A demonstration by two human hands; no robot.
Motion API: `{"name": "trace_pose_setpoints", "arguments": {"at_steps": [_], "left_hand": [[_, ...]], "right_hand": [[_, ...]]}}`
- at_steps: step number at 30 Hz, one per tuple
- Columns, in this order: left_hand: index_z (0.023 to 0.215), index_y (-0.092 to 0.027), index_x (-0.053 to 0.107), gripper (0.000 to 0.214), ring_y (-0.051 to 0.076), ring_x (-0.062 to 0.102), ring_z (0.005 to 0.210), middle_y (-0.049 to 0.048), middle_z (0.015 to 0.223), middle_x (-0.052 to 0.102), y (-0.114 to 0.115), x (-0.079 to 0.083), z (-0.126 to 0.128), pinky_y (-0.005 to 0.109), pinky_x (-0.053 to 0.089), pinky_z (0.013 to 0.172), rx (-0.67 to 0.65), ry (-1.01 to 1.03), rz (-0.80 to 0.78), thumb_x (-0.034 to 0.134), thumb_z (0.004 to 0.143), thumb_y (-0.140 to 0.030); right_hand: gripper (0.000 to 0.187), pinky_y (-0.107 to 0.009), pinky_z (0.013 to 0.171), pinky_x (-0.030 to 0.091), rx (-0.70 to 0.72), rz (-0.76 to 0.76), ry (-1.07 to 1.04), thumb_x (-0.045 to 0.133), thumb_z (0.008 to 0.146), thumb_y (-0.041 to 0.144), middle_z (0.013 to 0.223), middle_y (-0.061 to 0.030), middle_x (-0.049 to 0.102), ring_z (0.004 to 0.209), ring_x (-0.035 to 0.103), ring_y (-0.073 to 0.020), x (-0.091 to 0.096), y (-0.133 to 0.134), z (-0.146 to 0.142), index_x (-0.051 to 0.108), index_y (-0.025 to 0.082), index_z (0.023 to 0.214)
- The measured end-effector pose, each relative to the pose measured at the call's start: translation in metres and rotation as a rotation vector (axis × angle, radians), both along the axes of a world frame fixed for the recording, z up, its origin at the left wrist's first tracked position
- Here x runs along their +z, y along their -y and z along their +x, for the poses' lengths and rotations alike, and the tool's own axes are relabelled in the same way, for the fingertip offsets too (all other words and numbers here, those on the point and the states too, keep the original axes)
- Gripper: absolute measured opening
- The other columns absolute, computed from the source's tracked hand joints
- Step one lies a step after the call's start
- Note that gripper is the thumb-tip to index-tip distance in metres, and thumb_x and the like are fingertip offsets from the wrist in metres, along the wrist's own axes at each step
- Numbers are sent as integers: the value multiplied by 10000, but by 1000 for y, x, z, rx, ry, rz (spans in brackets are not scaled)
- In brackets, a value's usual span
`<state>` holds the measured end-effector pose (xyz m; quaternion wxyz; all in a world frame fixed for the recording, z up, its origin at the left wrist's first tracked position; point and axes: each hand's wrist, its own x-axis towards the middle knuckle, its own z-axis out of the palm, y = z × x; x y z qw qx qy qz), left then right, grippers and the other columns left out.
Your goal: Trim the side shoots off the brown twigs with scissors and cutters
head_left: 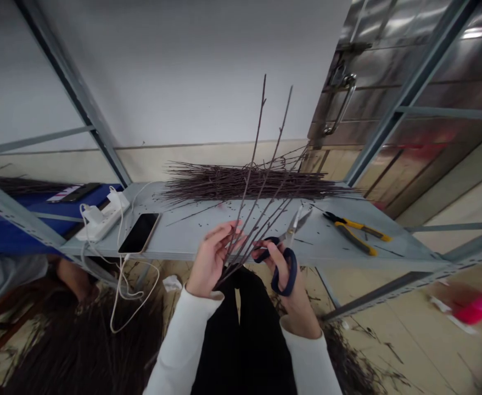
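Several thin dark twigs [261,186] fan up and away from my left hand [214,255], which is closed around their lower part. My right hand [282,269] has its fingers through the dark blue handles of a pair of scissors [292,233]. The scissor blades point away from me and stand slightly apart over the shelf. My right fingertips are close to the twigs; whether they touch them I cannot tell. Behind the held twigs lies a long pile of similar twigs [224,184] along the back of the grey shelf [183,241].
Yellow-handled pliers [358,230] lie at the right. On the left are a phone [140,233] and a power strip [103,219] with white cables [119,296] hanging over the edge. Metal uprights flank the shelf. A person's arm [74,280] shows at far left, above heaped twigs [88,345].
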<state>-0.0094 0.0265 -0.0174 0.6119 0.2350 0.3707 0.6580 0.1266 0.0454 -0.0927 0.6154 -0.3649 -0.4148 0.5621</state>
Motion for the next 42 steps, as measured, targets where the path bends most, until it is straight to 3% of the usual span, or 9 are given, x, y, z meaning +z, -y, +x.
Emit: {"name": "trace_pose_setpoints", "arguments": {"at_steps": [4, 7, 12, 18, 23, 27, 35, 42], "left_hand": [[856, -111, 748, 214, 179, 695, 833, 74, 876, 739, -2, -1, 7, 309, 522, 917, -72, 47, 15, 549, 846, -190], [891, -115, 743, 205, 198, 686, 885, 65, 867, 731, -1, -8, 8, 334, 478, 968, -124, 41, 73, 571, 842, -216], [920, -158, 739, 180, 185, 641, 995, 45, 1028, 716, 4, -16, 0, 286, 423, 981, -166, -125, 126, 700, 745, -151], [994, -204, 727, 285, 157, 620, 882, 21, 910, 713, 13, -27, -17, 240, 449, 825, -179, -417, 114, 763, 711, -217], [940, -214, 744, 338, 114, 604, 793, -2, 821, 698, 16, -46, -22, 213, 442, 793, -133, -285, 37, 829, 614, -240], [954, -203, 744, 343, 120, 613, 792, 13, 828, 704, 17, -56, -24, 219, 445, 787, -149, -302, 13, 825, 621, -227], [932, -186, 725, 249, 149, 622, 792, 37, 849, 713, 13, -53, -41, 234, 445, 739, -175, -414, -27, 757, 719, -310], [783, -166, 734, 229, 127, 572, 665, 24, 762, 692, -20, -47, -49, 221, 421, 630, -216, -510, -28, 756, 700, -378]], "right_hand": [[269, -352, 848, 522, 47, 46, 5, 724, 726, 421, 916, -37, 720, 917, 669, -227, 7, 10, -16, 649, 217, 884], [319, -384, 889, 511, 69, 55, 14, 750, 685, 381, 982, -55, 725, 968, 665, -258, 12, 12, -20, 664, 211, 941], [318, -379, 867, 505, 70, 72, 56, 774, 656, 350, 957, -54, 719, 921, 662, -251, 7, 8, -17, 664, 199, 914], [277, -350, 829, 494, 135, 64, 99, 746, 705, 368, 884, -38, 695, 829, 638, -212, -14, -2, -17, 644, 193, 893], [248, -346, 800, 507, 158, 33, 80, 728, 721, 396, 827, -34, 679, 809, 645, -210, -19, -4, -22, 625, 188, 806], [310, -337, 779, 510, 147, 14, 78, 763, 669, 415, 819, -32, 675, 775, 639, -199, -25, -6, -28, 628, 180, 818], [332, -319, 738, 501, 115, -6, 76, 770, 647, 434, 786, -14, 632, 729, 607, -180, -38, -11, -36, 616, 187, 807], [329, -322, 779, 501, 47, 5, 52, 758, 664, 424, 824, -16, 627, 771, 604, -179, -42, -7, -48, 582, 198, 828]]}}
